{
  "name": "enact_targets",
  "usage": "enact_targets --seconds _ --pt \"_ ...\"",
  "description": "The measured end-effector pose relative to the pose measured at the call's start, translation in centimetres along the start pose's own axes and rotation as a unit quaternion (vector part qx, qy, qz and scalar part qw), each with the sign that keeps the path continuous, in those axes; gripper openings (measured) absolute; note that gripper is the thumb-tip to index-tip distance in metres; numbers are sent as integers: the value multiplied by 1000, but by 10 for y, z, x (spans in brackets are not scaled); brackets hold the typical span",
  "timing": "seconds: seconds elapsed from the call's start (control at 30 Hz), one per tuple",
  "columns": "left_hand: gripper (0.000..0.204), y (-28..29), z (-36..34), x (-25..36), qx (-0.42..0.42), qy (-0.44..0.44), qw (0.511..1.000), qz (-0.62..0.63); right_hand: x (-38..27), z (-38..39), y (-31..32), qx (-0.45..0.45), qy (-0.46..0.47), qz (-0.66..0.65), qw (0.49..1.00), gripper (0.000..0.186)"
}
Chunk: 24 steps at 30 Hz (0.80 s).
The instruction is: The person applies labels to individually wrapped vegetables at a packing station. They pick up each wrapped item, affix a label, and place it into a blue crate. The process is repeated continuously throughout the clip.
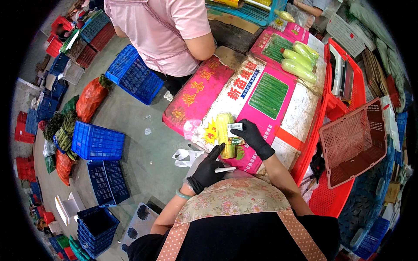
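A long pale-yellow vegetable, which looks wrapped in clear film, lies on the cardboard-covered table. Its exact kind I cannot make out. My right hand, in a black glove, has its fingers closed at a white barcode label against the vegetable's right side. A small colourful label sits just below that one. My left hand, also black-gloved, reaches its extended fingers to the vegetable's near end. A white strip sticks out from that hand, which seems curled round it.
Several pale-green wrapped vegetables lie at the table's far right. A person in a pink shirt stands across at the left. Blue crates stand on the floor to the left; a reddish-brown basket is at the right. A white plastic bag hangs near my left hand.
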<state>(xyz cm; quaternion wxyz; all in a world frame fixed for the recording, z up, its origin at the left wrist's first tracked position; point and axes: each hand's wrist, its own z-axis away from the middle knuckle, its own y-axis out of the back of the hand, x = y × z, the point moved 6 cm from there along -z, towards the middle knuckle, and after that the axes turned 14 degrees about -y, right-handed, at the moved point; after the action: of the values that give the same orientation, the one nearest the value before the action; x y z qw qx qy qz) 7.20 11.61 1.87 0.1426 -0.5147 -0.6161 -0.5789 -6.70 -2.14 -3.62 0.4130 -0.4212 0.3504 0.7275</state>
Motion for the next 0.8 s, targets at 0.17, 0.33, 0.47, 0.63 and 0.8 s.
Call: enact_targets --seconds 0.17,0.33,0.47,0.63,0.8 --pt "81 5 -3 8 9 -52 997 -47 1 -3 5 -25 17 -8 1000 29" --pt "73 4 1 7 13 -33 999 -29 10 -6 3 -72 4 -109 991 33" --pt "71 4 6 6 29 -26 999 -30 -3 11 0 42 86 17 995 32" --pt "79 0 12 -1 -9 101 994 33 -25 47 2 220 117 78 965 29" --pt "80 0 -6 5 5 122 988 96 -26 24 -24 237 57 76 967 40"
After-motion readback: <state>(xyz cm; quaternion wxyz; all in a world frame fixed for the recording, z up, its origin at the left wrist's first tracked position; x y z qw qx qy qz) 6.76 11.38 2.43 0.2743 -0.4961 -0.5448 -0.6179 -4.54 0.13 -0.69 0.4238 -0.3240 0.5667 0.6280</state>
